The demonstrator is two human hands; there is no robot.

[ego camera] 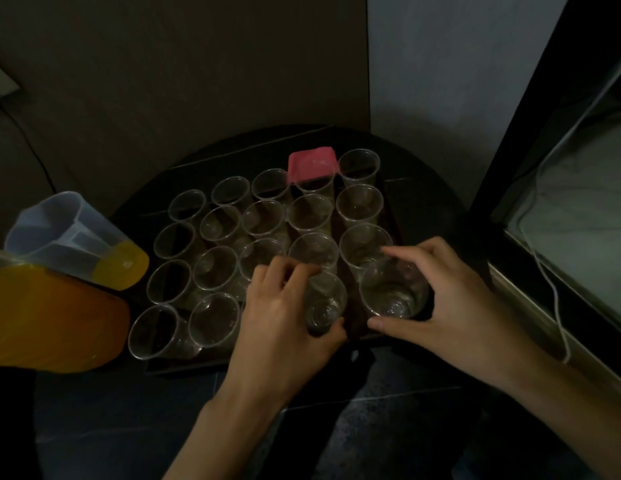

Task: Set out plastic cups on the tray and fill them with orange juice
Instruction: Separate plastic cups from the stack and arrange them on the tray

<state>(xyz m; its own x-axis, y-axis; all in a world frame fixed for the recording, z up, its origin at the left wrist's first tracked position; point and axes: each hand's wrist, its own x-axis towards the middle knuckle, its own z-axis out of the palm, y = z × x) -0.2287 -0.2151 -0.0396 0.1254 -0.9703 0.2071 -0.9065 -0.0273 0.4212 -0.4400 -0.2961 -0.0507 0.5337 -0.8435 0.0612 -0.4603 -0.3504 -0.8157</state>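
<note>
Dim room — grey wall (163, 64), round dark table (423, 188) (corner).

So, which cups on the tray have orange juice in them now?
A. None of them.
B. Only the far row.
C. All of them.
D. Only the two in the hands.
A: each clear cup on the tray looks empty, also the two that the left hand and the right hand grip; orange juice shows in the pitcher at the left, off the tray.

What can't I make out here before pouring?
Head view, dim throughout.
Too dark: what the pink thing is.
Cut off by left edge: the near jug.
Under the left hand: the tray slot left of the cup it grips.
Behind the right hand: the tray's near right corner.
</note>
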